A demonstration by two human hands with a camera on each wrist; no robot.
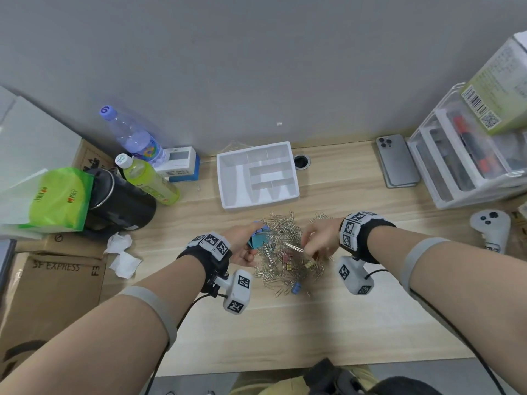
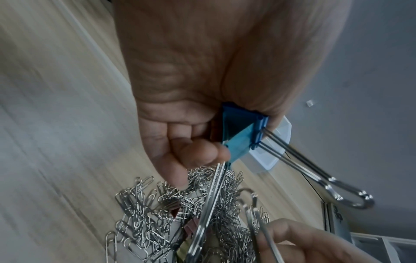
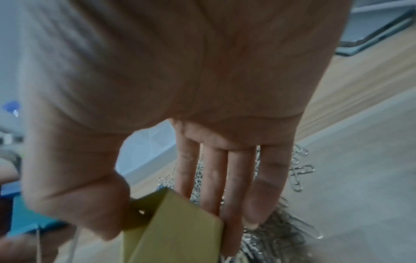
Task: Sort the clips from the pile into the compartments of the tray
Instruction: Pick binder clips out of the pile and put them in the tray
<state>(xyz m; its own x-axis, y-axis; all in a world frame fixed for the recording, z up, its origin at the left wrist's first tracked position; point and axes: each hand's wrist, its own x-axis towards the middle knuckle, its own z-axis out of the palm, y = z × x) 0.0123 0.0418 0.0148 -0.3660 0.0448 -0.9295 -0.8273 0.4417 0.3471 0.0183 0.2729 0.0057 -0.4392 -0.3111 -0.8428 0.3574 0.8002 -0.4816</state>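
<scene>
Head view: my left hand [image 1: 242, 246] curls tight around blue binder clips [image 2: 238, 137] at nine o'clock of the pile [image 1: 285, 252]. My right hand [image 1: 319, 238], at three o'clock, pinches a yellow binder clip [image 3: 178, 229] between thumb and fingers. At twelve o'clock beyond the pile sits the white tray [image 1: 228, 181], on the wooden desk [image 1: 313, 323].
</scene>
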